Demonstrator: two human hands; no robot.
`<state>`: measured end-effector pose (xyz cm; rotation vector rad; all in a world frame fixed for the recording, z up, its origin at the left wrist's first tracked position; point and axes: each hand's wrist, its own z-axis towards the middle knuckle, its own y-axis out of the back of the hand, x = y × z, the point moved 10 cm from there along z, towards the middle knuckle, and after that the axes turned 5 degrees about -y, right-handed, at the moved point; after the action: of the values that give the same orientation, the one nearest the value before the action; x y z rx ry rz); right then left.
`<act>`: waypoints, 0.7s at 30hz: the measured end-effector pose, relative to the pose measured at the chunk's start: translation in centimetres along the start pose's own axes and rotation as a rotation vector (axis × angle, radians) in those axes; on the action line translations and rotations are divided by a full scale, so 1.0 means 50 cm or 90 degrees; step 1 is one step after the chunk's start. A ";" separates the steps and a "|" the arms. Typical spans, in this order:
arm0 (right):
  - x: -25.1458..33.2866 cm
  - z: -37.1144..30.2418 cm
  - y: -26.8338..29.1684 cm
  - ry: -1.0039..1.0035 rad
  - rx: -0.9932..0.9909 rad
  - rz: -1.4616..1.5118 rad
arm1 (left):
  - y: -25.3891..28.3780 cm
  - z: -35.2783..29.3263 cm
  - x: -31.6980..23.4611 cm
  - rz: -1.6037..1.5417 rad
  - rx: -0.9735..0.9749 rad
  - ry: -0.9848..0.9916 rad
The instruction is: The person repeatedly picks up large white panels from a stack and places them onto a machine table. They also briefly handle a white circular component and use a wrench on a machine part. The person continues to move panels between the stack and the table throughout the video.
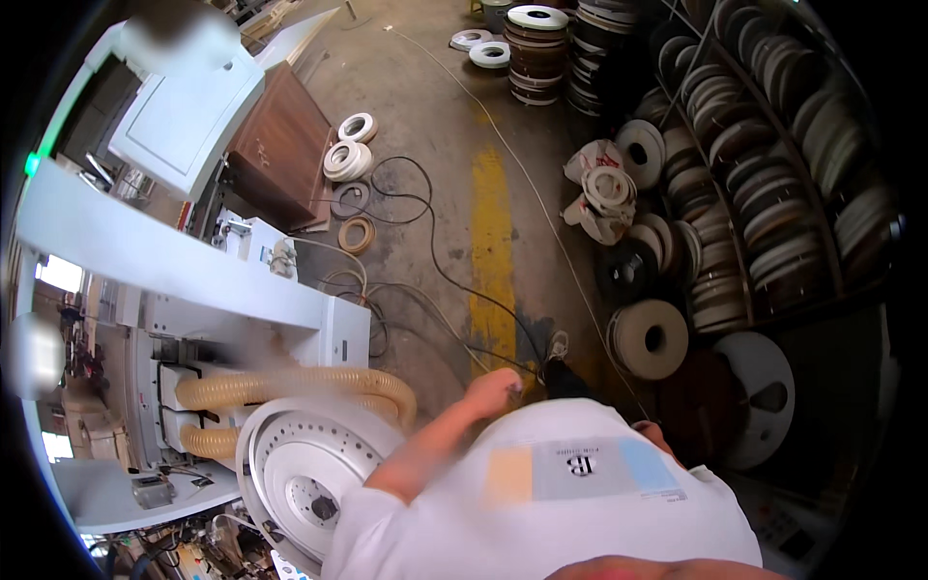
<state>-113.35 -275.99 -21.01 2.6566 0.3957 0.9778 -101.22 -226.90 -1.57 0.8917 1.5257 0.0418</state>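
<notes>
My left hand hangs in front of my body, above the floor, with its fingers curled closed. Whatever it may hold is too small to make out. Next to my left forearm is a big white round reel plate with a ring of holes, mounted at the machine's end. My right hand shows only in part at my right side. The shirt covers most of it, so its fingers cannot be read. A large beige roll of banding stands on the floor just ahead of that hand.
Left is a long white machine with ribbed hoses. Black cable and a pale hose loop over the floor. Rolls lie beside a brown cabinet. On the right, a rack holds many rolls. A yellow line runs ahead.
</notes>
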 end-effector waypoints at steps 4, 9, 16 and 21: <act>0.255 0.265 0.005 0.050 0.103 0.068 | 0.002 -0.058 0.471 0.002 -0.215 0.310; 0.674 0.505 0.087 0.080 0.055 -0.236 | 0.119 -0.084 0.609 -0.532 -0.533 0.575; 1.313 0.755 -0.022 0.089 0.074 -0.099 | 0.295 0.099 0.732 -0.172 -0.422 0.468; 1.495 1.052 -0.169 0.075 0.194 -0.030 | 0.386 0.280 0.922 -0.154 -0.321 0.633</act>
<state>-25.03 -250.95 -18.74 2.8473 0.6805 1.1445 -74.58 -195.01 -32.62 0.2420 2.3726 0.7533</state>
